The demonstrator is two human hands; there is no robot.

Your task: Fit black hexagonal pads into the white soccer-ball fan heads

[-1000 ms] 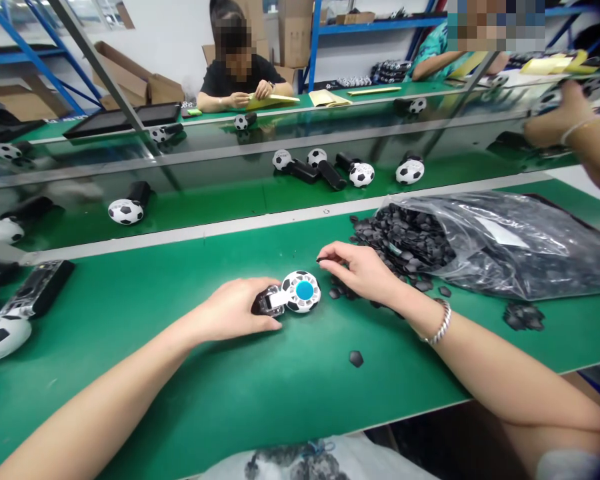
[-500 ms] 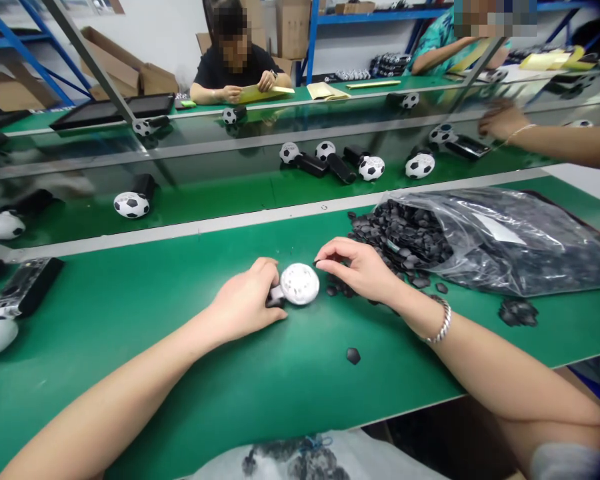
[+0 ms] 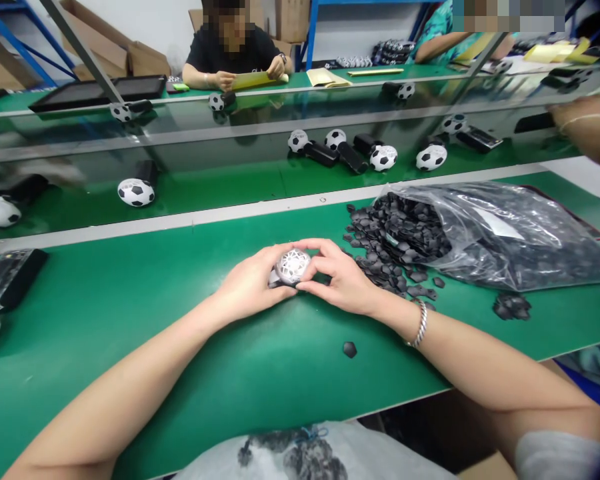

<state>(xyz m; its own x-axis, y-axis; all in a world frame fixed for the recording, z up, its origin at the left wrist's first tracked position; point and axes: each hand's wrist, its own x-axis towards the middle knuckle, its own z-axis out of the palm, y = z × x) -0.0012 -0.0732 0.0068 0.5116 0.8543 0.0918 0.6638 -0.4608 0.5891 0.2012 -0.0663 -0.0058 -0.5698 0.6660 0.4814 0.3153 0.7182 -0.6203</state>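
In the head view, my left hand (image 3: 253, 280) is wrapped round a small soccer-ball-shaped device (image 3: 293, 265), its round face showing a white and silver lattice pattern. My right hand (image 3: 341, 277) grips the right side of the same ball, thumb and fingers curled round its edge. Whether a black piece is between those fingertips is hidden. A heap of small black pentagon pieces (image 3: 380, 230) spills from a clear plastic bag (image 3: 535, 243) to the right. One loose black pentagon (image 3: 349, 349) lies on the green table nearer to me.
Beyond the table edge runs a green conveyor (image 3: 220, 190) carrying several soccer-ball devices with black bodies. Another device (image 3: 13, 280) lies at the left. A co-worker's hand (image 3: 587, 117) reaches in at right. Two people sit across the line. A small black clump (image 3: 512, 307) lies below the bag.
My right hand has moved left from beside the black pieces onto the ball. The ball's face has turned and now shows a lattice. The co-worker's hand at right has shifted right.
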